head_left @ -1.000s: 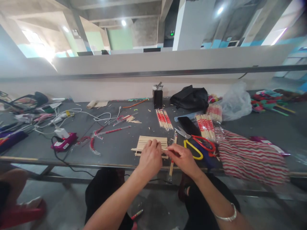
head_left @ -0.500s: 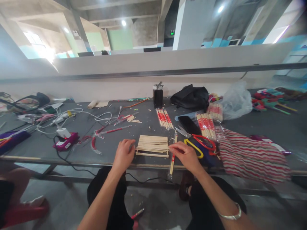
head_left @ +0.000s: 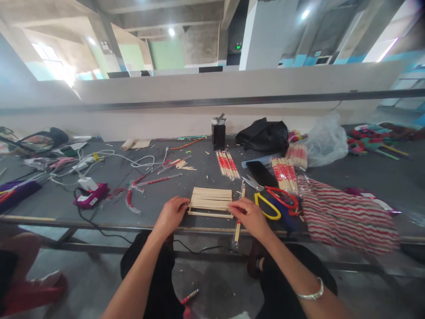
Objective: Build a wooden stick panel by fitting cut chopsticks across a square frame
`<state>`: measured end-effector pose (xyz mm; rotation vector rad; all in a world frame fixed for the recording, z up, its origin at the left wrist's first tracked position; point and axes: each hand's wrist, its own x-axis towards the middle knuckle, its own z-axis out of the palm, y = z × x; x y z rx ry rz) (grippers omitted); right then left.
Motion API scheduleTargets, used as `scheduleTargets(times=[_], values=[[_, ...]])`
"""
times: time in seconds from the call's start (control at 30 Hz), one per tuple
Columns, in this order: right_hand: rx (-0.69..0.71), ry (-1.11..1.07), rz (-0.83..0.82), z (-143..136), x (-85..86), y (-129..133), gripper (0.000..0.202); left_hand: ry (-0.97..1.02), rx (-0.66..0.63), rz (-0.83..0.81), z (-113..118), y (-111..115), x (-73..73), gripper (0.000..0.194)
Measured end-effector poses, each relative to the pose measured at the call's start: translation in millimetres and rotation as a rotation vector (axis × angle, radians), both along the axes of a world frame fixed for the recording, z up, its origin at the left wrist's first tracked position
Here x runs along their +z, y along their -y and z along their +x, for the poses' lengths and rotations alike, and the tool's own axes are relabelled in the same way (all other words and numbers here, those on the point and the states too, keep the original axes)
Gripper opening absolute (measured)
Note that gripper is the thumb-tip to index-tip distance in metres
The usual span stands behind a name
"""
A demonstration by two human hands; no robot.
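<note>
A flat panel of pale wooden sticks (head_left: 212, 195) lies near the table's front edge, its sticks side by side, with a gap before the frontmost one. At its left edge my left hand (head_left: 171, 215) is closed, thumb and forefinger pinching the end of a stick. Across from it, my right hand (head_left: 249, 216) pinches the same row at the right edge, fingertips partly hiding the stick's end. Beneath my right hand lies a wrapped pair of chopsticks (head_left: 237, 230) with a red label, reaching past the table edge.
Scissors with red and yellow handles (head_left: 268, 207), a black phone (head_left: 261, 173) and a striped cloth (head_left: 348, 217) lie right. Wrapped chopsticks (head_left: 227, 165) sit behind the panel. Left are torn wrappers (head_left: 131, 199), white cables (head_left: 109, 154) and a purple box (head_left: 91, 196). A person's leg shows far left.
Both hands have come slightly inward, and the left fingers have closed at the panel's edge. The sticks sit closer together, and the gap before the front stick is wider.
</note>
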<state>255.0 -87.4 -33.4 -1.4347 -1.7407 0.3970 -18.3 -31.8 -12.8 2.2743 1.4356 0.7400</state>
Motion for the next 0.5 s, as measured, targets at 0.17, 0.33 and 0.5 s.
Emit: scheduleTargets(times=[0.17,0.33,0.5], values=[[-0.038,0.170,0.092,-5.6,4.2,2.3,0.016,-0.032,0.006,0.054,2.7,4.6,1.6,0.028],[0.090,0.369,0.133,-20.7,19.4,6.4,0.014,-0.021,-0.081,0.189,11.1,15.0,10.8,0.033],[0.163,0.510,0.028,-30.2,26.5,1.8,0.014,0.018,-0.135,0.156,10.8,17.5,10.8,0.040]])
